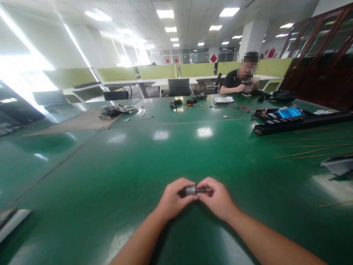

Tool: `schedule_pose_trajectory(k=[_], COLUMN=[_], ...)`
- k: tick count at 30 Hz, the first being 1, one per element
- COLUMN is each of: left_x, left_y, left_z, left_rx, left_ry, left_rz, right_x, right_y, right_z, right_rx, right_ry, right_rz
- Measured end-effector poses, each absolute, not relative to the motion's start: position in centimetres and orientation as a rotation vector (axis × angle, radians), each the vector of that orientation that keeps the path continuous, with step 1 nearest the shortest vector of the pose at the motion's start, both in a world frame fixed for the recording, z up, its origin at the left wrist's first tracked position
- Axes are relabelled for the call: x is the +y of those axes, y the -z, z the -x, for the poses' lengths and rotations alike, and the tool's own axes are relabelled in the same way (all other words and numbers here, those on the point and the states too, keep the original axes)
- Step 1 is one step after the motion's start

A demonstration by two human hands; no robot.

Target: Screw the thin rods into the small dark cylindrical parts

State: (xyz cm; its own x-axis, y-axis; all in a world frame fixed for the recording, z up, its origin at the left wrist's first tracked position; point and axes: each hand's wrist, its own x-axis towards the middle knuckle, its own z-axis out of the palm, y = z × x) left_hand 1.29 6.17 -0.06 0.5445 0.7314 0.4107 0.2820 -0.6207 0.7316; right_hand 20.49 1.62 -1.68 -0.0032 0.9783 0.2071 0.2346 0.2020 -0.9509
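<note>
Both hands meet over the green table, around a small grey metal cylinder with a thin, ridged shaft [191,190]. My left hand [174,197] curls its thumb and fingers about the thick cylinder end. On the shaft side, my right hand [216,197] pinches the part near its middle, with the shaft running into its palm. The fingertips of the two hands almost touch. The part lies roughly level, and its exact kind cannot be made out.
A black metal channel [303,122] and several thin rods [311,147] lie at right. Across the green table [132,165] a person [234,81] sits handling a dark tool. A cluttered pile [117,109] stands far left; a pale-edged object [13,221] is near left.
</note>
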Motion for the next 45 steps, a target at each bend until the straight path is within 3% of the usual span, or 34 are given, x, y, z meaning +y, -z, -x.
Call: schedule_pose_trajectory(k=[45], left_x=[5.84], left_y=[-0.56], left_z=[-1.43], left_rx=[0.864], left_ry=[-0.997], left_rz=[-2.206], right_x=[1.87], right_y=[1.10], right_z=[-21.23], right_rx=[-1.489], right_ry=[-0.966], right_rz=[1.229])
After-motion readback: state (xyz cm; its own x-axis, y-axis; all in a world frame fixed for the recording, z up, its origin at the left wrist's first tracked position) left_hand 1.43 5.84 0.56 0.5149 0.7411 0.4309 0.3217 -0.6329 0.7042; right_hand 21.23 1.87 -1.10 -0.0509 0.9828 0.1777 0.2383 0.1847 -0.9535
